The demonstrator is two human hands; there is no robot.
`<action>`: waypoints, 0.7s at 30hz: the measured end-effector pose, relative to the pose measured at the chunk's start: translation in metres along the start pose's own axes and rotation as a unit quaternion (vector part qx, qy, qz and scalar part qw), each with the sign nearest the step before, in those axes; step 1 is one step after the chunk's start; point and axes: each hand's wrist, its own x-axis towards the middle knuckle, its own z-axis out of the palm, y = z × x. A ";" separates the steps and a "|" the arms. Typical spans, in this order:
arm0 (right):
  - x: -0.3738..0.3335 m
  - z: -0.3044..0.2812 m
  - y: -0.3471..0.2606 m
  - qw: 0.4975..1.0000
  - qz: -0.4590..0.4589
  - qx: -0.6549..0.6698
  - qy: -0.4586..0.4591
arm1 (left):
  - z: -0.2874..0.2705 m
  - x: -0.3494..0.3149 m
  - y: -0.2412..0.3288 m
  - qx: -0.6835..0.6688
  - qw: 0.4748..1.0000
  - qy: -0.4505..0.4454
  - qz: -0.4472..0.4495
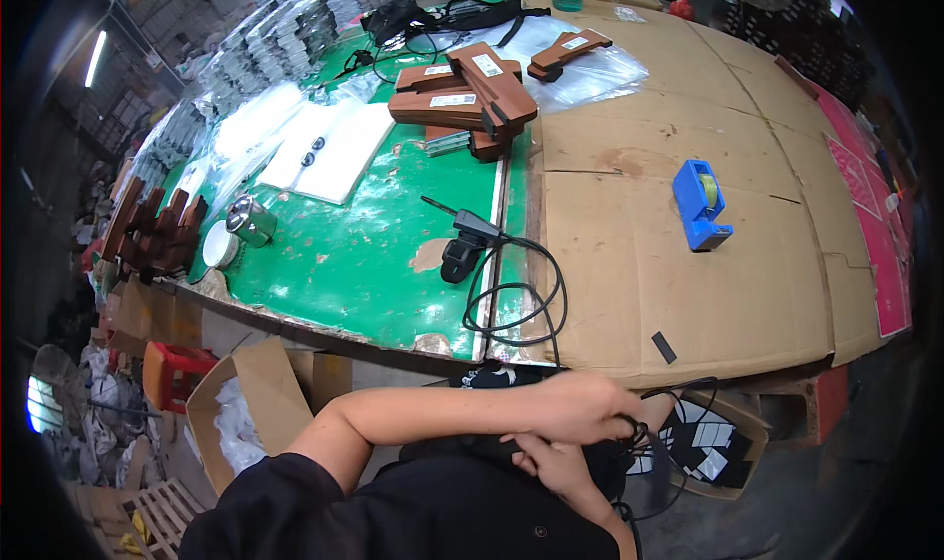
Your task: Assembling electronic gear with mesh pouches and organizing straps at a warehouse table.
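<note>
My left hand (590, 408) reaches across my body to the right. Its fingers are closed round a black cable (637, 430), which loops down at my right side. Just below it, against my black shirt, is my right hand (560, 467), its fingers slightly bent and apart; no object shows in them. Part of that hand is hidden by the left forearm. On the table in front lies a black device with a thin rod (474, 234), and its black cord (562, 294) coils toward me over the table edge.
Cardboard (629, 265) covers the table's right half, with a blue tape dispenser (700, 206) on it. Brown parts (438, 108) are stacked on the green half (334, 275), near white sheets (334, 152) and a metal can (251, 221). Below stand open cartons (265, 383) and a red stool (182, 378).
</note>
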 end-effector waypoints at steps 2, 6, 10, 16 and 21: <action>0.000 0.000 -0.001 0.999 0.006 0.019 0.034 | 0.002 -0.013 -0.025 0.053 0.982 0.168 0.062; -0.007 -0.005 0.004 0.991 0.008 0.066 0.117 | -0.021 -0.080 -0.015 0.055 0.981 0.099 -0.156; -0.002 -0.009 0.007 0.982 -0.009 0.149 0.112 | 0.028 -0.161 -0.048 -0.041 0.964 0.064 -0.253; -0.004 -0.001 0.004 0.990 -0.034 0.088 0.100 | 0.070 -0.184 -0.064 -0.166 0.953 0.163 -0.195; -0.008 0.000 0.003 0.989 -0.049 0.070 0.122 | 0.092 -0.182 -0.072 -0.273 0.907 0.255 -0.196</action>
